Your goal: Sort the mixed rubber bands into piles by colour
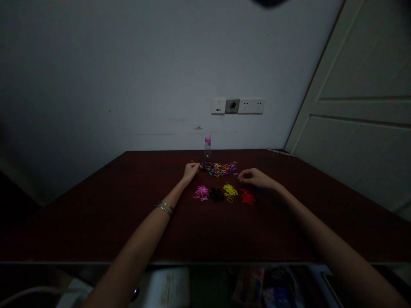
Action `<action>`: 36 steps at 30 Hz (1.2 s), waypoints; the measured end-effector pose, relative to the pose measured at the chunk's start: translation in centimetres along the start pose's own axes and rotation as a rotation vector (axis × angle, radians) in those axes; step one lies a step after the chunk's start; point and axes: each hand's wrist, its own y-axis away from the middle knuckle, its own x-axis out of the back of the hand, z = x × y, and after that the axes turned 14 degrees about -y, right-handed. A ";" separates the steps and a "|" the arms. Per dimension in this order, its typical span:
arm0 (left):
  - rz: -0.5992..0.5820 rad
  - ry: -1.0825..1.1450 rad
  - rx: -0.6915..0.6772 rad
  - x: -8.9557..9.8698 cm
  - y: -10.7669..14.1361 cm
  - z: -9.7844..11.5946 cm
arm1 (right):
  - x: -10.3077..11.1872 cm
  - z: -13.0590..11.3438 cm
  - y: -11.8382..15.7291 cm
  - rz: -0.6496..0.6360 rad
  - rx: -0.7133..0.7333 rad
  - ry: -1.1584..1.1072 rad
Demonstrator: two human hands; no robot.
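A mixed pile of small coloured bands (221, 168) lies toward the back of the dark red table (128, 188). In front of it are separate heaps: pink bands (201, 192), black bands (216, 194), yellow bands (230, 191) and red bands (247, 196). My left hand (191, 170) rests at the left edge of the mixed pile, its fingers closed; what they hold, if anything, is too small to see. Above the red heap, right of the mixed pile, is my right hand (253, 177), fingers curled together, their contents not discernible. Something blue shows dimly beneath it.
A clear bottle with a pink cap (207, 146) stands behind the mixed pile, near the wall. Sockets (251, 106) are on the wall. A white door (359, 107) is at the right. Below the table's front edge, various items sit on a lower level.
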 end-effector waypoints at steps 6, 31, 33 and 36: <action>-0.048 -0.185 -0.166 -0.6 0.1 0.1 | 2.8 4.4 -0.3 0.295 -0.005 0.077; -0.137 -0.470 -0.197 -0.8 1.5 0.8 | 0.4 6.0 -5.2 0.215 0.070 0.218; -0.121 -0.412 -0.181 -0.8 1.4 0.8 | 0.3 6.1 -5.3 0.218 0.070 0.211; -0.089 -0.330 -0.160 -0.7 1.3 0.6 | 0.2 6.2 -5.3 0.215 0.070 0.207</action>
